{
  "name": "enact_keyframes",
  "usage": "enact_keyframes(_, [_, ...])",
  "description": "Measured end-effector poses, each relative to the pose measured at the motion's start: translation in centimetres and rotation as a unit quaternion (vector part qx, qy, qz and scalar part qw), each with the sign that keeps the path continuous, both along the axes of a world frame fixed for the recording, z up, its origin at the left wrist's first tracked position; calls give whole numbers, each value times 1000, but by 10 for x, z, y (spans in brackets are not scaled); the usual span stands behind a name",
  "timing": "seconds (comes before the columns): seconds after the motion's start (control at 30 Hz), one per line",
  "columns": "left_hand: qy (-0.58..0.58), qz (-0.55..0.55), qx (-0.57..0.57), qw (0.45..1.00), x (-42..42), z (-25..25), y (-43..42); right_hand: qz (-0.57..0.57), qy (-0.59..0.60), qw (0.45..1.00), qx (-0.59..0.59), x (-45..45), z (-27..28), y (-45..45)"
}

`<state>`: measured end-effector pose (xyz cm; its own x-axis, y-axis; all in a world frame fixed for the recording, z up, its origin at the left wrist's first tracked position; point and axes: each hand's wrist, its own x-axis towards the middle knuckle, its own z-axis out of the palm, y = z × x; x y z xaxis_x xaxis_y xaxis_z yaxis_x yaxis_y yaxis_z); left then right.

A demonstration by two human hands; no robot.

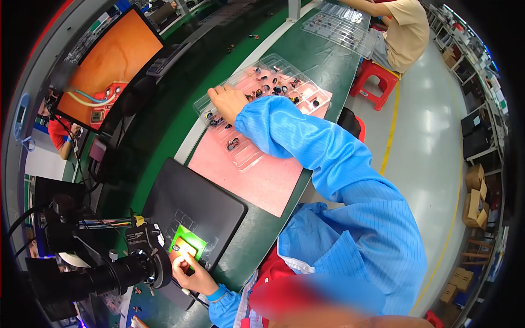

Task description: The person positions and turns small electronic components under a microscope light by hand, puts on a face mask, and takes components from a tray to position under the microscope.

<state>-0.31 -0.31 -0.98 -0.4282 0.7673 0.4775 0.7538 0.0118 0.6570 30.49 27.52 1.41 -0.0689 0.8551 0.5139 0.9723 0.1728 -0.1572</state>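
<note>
1. Head view: your left hand (194, 276), with a blue band (217, 293) at the wrist, is at the black pad (192, 199), its fingers bent and its fingertips at a small lit piece (185, 247)
2. Small lit piece lies within the bright green-lit patch (195, 239) over the pad, just beside the black scope (112, 277); glare hides its outline, so you cannot be shown here as pinching it or merely touching it
3. Your right hand (228, 103) is reached across to the clear tray (242, 157), palm down, fingers bent over the side farther from you; whether they grip anything cannot be told
4. Clear tray rests on the pink sheet (262, 188) and holds many small dark parts in its compartments; it lies beyond the pad, on your right
5. Monitor (112, 63), tilted in view, shows a red component with pale and blue-green wires against an orange field
6. Pad and pink sheet both lie on your green bench (324, 66)
7. Farther along the bench, a seated person (407, 33) in a beige top is on a red stool (376, 82), near further clear trays (342, 30)
</note>
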Motion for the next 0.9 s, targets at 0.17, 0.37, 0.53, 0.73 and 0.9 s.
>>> enact_keyframes(0.17, [14, -5, 23, 1000, 3, 3, 1, 20, 14, 1000, 7, 8, 11, -4])
enact_keyframes(0.37, [12, -4, 20, 1000, 6, 6, 1, 52, 233, 971, -18, 37, -5, 17])
enact_keyframes(0.53, [31, -2, 19, 999, 6, 8, 1, 107, 400, 901, -125, 65, -6, 29])
enact_keyframes(0.73, [36, 4, 13, 999, 7, 10, 0, 189, 537, 792, -222, 105, -2, 17])
enact_keyframes(0.9, [-3, 10, 60, 998, 0, -3, 2, 156, 624, 711, -284, 126, 1, -7])
